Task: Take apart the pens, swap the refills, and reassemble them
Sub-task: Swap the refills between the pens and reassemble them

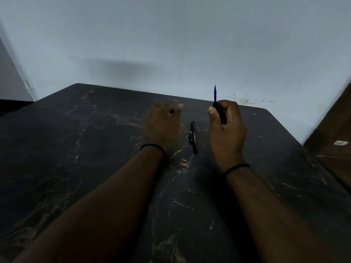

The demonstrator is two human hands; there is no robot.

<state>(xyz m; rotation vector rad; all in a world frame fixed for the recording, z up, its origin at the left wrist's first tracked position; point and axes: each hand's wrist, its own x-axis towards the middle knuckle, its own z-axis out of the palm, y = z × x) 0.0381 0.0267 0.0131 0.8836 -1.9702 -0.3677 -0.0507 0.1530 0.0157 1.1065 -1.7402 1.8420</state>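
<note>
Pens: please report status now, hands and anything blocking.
Right hand grips one pen upright, blue refill sticking up. Left hand blurred, grip unclear. Second pen lies on table between hands. Nothing blocking.

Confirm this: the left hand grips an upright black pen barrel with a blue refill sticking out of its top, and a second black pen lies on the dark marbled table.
Wrong hand. The head view shows the right hand gripping the upright black pen barrel with the blue refill; the blurred left hand holds no pen. The second black pen does lie on the dark marbled table.
</note>
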